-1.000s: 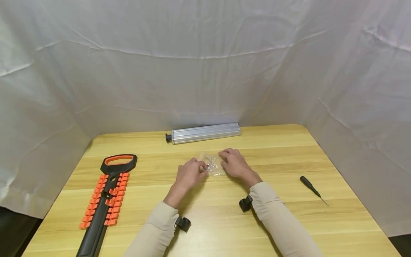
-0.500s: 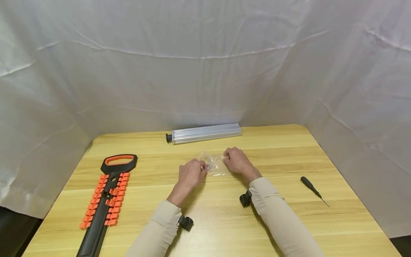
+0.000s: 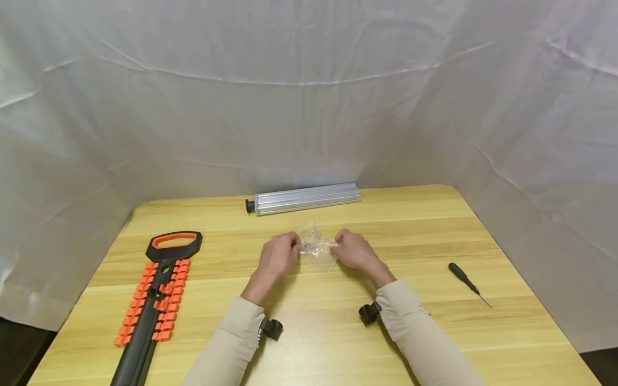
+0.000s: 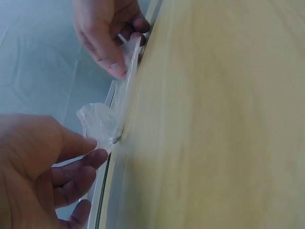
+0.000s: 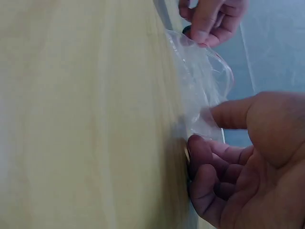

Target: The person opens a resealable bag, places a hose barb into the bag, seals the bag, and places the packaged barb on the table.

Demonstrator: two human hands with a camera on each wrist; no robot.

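A small clear plastic bag (image 3: 321,260) is held just over the wooden table between both hands. My left hand (image 3: 278,255) pinches its left side; the left wrist view shows the thumb and forefinger meeting on the crinkled bag (image 4: 97,119). On the opposite side my right hand (image 3: 356,251) pinches the bag between thumb and forefinger. The right wrist view shows the film (image 5: 193,78) stretched from one hand to the other. Small shiny metal pieces (image 3: 307,246) show inside near the left fingers; their kind is too small to tell.
A silver aluminium profile (image 3: 308,199) with a black knob lies along the back of the table. On the left is a black tool (image 3: 140,327) with orange clips and a loop handle. A black screwdriver (image 3: 464,277) lies at the right. Pale cloth (image 3: 299,123) encloses the table.
The bag, lying flat between the hands before, is now lifted and bunched, its lower corner pointing towards me. My left fingers have shifted slightly left and up; my right hand has dropped slightly.
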